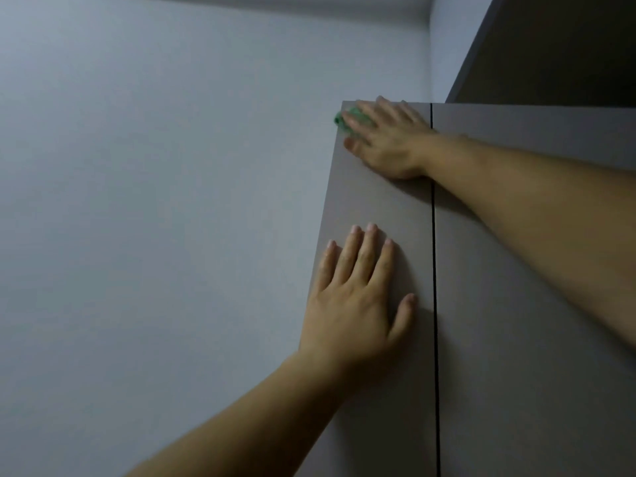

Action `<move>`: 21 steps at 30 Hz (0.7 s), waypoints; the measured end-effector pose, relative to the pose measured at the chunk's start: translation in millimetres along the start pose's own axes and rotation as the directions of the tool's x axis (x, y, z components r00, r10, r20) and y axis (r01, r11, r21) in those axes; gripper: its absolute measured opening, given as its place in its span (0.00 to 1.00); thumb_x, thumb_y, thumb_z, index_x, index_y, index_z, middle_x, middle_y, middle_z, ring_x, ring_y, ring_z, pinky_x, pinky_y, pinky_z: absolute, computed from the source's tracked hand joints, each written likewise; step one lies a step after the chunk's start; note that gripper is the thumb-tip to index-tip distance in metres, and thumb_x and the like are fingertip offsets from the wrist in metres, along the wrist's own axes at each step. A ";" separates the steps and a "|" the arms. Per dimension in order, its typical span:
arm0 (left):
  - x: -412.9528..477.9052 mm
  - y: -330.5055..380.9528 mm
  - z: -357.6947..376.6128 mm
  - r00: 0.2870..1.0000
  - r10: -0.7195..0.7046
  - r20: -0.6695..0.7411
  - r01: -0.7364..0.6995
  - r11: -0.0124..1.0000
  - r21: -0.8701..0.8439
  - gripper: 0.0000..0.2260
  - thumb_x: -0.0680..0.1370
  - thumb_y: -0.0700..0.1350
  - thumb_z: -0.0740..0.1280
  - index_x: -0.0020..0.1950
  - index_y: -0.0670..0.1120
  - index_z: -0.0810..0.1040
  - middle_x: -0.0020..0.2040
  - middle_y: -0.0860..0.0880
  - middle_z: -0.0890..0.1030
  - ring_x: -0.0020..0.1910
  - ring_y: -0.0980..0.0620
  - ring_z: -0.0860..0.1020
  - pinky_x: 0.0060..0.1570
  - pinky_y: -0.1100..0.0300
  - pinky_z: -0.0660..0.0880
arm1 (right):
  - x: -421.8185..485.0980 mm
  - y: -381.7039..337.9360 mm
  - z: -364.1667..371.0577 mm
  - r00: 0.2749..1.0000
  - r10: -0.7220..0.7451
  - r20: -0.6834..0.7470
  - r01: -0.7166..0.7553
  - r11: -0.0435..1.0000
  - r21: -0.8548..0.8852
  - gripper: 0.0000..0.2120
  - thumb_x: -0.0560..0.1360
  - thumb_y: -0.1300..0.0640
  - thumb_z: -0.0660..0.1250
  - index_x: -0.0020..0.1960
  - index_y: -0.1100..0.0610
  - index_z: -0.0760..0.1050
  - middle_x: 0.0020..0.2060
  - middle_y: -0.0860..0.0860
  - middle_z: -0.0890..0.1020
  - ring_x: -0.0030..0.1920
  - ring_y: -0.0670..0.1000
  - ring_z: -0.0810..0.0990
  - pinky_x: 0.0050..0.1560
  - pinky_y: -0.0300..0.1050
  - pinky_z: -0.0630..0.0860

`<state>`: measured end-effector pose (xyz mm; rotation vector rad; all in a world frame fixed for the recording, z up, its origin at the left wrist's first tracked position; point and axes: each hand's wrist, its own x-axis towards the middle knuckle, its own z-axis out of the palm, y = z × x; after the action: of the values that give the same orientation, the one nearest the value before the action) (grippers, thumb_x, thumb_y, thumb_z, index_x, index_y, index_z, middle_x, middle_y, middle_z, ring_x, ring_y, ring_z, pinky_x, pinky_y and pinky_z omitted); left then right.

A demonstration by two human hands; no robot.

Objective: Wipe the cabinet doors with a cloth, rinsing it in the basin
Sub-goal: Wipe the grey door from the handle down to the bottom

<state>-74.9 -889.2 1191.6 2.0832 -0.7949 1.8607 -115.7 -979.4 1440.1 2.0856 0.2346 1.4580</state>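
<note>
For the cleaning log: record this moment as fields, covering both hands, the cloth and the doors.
left hand: flat on the left door, fingers straight
right hand: presses the cloth at that door's top left corner
cloth: green, mostly hidden under the hand
right door: crossed by the right forearm

No readable text or labels anywhere.

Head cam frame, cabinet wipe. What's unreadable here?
Cloth: head view, mostly under the right hand; only a green edge shows.
Basin: out of frame, the view points up.
Left door: bottom cut off by the frame's lower edge.
Right door: cut off by the right edge, partly behind the right arm.
Door dirt: too dim and soft to tell.
</note>
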 end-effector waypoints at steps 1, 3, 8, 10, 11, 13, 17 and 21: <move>0.2 -0.3 0.0 1.000 -0.002 -0.009 0.002 1.000 -0.002 0.34 0.81 0.64 0.41 0.84 0.51 0.43 0.83 0.49 0.38 0.81 0.50 0.33 0.80 0.47 0.35 | 13.6 -1.2 -5.3 0.998 0.063 0.000 -0.063 0.997 0.035 0.32 0.81 0.32 0.37 0.81 0.42 0.37 0.82 0.47 0.40 0.81 0.55 0.37 0.79 0.59 0.36; -0.9 -1.0 -0.5 1.000 0.003 -0.012 -0.003 1.000 -0.021 0.33 0.81 0.64 0.40 0.84 0.51 0.42 0.83 0.50 0.38 0.81 0.51 0.33 0.80 0.48 0.36 | 21.0 -7.4 -10.1 0.997 0.078 -0.022 -0.076 0.995 0.068 0.31 0.82 0.33 0.37 0.82 0.42 0.37 0.82 0.48 0.39 0.81 0.55 0.36 0.79 0.60 0.35; -5.9 -1.7 -2.1 0.999 -0.022 -0.026 0.020 0.996 -0.086 0.33 0.83 0.64 0.43 0.84 0.50 0.44 0.84 0.51 0.41 0.81 0.55 0.35 0.80 0.50 0.37 | -63.3 -5.1 19.0 0.965 -0.261 0.002 0.261 0.965 0.004 0.30 0.81 0.34 0.38 0.80 0.38 0.35 0.80 0.41 0.38 0.79 0.48 0.33 0.79 0.56 0.34; -5.6 -1.1 -0.6 0.999 -0.029 -0.036 0.026 0.998 -0.059 0.33 0.82 0.64 0.42 0.84 0.50 0.45 0.84 0.51 0.41 0.81 0.55 0.35 0.81 0.49 0.38 | -59.4 16.9 16.2 0.978 -0.205 0.023 0.206 0.979 -0.015 0.30 0.81 0.33 0.37 0.80 0.38 0.35 0.81 0.43 0.38 0.79 0.50 0.34 0.79 0.57 0.34; -5.0 0.3 -0.8 0.999 -0.026 -0.032 0.025 0.999 -0.048 0.33 0.82 0.65 0.42 0.84 0.51 0.44 0.84 0.51 0.41 0.81 0.55 0.35 0.81 0.49 0.38 | -47.8 28.8 11.2 0.995 -0.095 0.026 0.095 0.995 -0.015 0.30 0.81 0.33 0.37 0.80 0.38 0.35 0.81 0.44 0.38 0.80 0.52 0.34 0.79 0.59 0.35; -4.4 1.0 0.1 0.999 -0.025 -0.024 0.024 0.999 -0.036 0.32 0.82 0.65 0.41 0.84 0.54 0.43 0.84 0.52 0.39 0.81 0.54 0.33 0.80 0.49 0.37 | -25.5 43.3 -0.9 0.994 0.113 0.009 -0.113 0.993 0.026 0.31 0.81 0.32 0.37 0.81 0.40 0.36 0.82 0.47 0.39 0.81 0.55 0.35 0.79 0.61 0.36; -5.1 2.2 -1.1 0.999 -0.034 -0.042 0.033 0.999 -0.020 0.32 0.81 0.65 0.40 0.84 0.54 0.48 0.84 0.51 0.43 0.82 0.53 0.36 0.81 0.50 0.38 | -54.0 8.9 15.0 1.000 -0.011 -0.029 0.012 1.000 0.026 0.31 0.81 0.32 0.37 0.80 0.39 0.34 0.81 0.46 0.37 0.80 0.55 0.33 0.79 0.61 0.34; -5.4 2.9 0.1 0.999 -0.028 -0.046 0.028 1.000 -0.008 0.32 0.81 0.65 0.41 0.84 0.53 0.49 0.84 0.50 0.44 0.82 0.52 0.38 0.81 0.49 0.39 | -62.8 19.8 16.3 0.995 -0.098 -0.010 0.098 0.995 0.011 0.29 0.82 0.35 0.38 0.80 0.39 0.35 0.81 0.45 0.38 0.81 0.53 0.35 0.79 0.60 0.36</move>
<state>-76.6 -890.3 1185.8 2.0288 -0.7564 1.8814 -128.9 -1029.7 1396.6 2.0465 0.3450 1.4116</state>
